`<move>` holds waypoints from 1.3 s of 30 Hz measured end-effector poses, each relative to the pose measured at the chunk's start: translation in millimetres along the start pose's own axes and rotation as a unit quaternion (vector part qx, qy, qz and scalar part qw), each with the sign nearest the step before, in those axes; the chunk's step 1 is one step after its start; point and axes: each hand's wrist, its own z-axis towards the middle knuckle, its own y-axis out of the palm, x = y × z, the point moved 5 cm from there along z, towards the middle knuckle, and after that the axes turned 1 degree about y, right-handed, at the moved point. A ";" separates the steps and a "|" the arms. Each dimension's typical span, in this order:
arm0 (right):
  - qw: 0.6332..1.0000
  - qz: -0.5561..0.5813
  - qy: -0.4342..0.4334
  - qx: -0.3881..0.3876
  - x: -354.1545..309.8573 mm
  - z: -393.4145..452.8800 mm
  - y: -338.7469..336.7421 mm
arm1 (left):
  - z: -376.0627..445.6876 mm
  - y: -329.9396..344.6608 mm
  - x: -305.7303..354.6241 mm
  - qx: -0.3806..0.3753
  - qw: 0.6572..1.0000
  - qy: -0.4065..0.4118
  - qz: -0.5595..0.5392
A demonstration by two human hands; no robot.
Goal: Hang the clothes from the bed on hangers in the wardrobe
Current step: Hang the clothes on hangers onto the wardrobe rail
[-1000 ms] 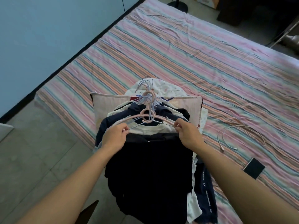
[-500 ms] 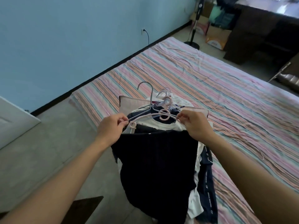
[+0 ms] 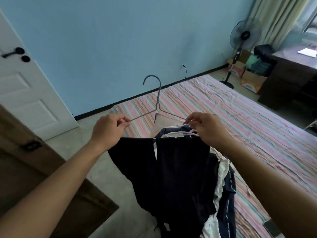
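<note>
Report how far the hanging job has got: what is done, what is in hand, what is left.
Done: the dark garment looks already hung on the grey hanger. In hand: the left hand and right hand each pinch one end of that hanger, lifted above the pile of clothes. Left: the pile, with pink hangers in it, lies on the bed. No wardrobe rail is in view, so nothing shows as hung there.

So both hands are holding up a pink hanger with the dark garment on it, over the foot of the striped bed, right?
Not quite. The head view shows the left hand and right hand holding up a grey wire hanger, not pink, with the dark garment on it, over the striped bed.
</note>
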 end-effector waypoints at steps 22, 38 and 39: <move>0.938 0.073 -0.323 -0.103 -267.7 3.9 -10.7 | -190.3 -263.1 0.4 0.282 0.956 -0.066 0.050; 0.768 0.140 -0.568 -0.261 -432.3 -30.5 30.5 | -351.6 -332.9 61.2 0.455 0.845 -0.223 0.171; 0.754 0.141 -0.583 -0.267 -441.1 -38.5 35.0 | -363.7 -334.3 63.1 0.462 0.838 -0.235 0.173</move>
